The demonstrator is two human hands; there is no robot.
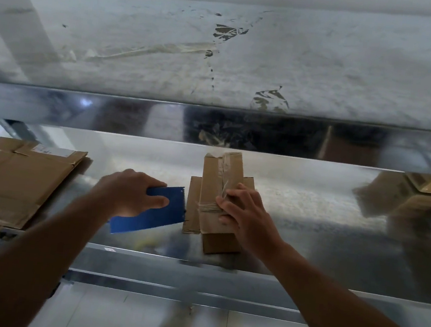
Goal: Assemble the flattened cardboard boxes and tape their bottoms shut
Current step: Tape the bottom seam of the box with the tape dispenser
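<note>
Left hand (pixel 128 194) — fingers curled round a blue cutter (pixel 161 211), thumb laid on its upper face, toothed edge turned rightward.

Right hand (pixel 246 214) — fingers bent over the right side of the small cardboard box (pixel 212 179), fingertips on the clear tape (pixel 208 206); the thumb is hidden.

Small cardboard box: lies on the metal shelf (pixel 311 200), directly between the two hands, its long axis running from near to far. Clear tape runs along that axis and bunches in a band across the middle.

Governing relation: the cutter's teeth sit just left of the box, level with the bunched band and almost touching the left flap. The left hand is therefore the one placed to sever or smooth the tape, probably with a short rightward stroke.

Flattened boxes (pixel 18 177): stacked at the far left, well apart, not yet assembled.
</note>
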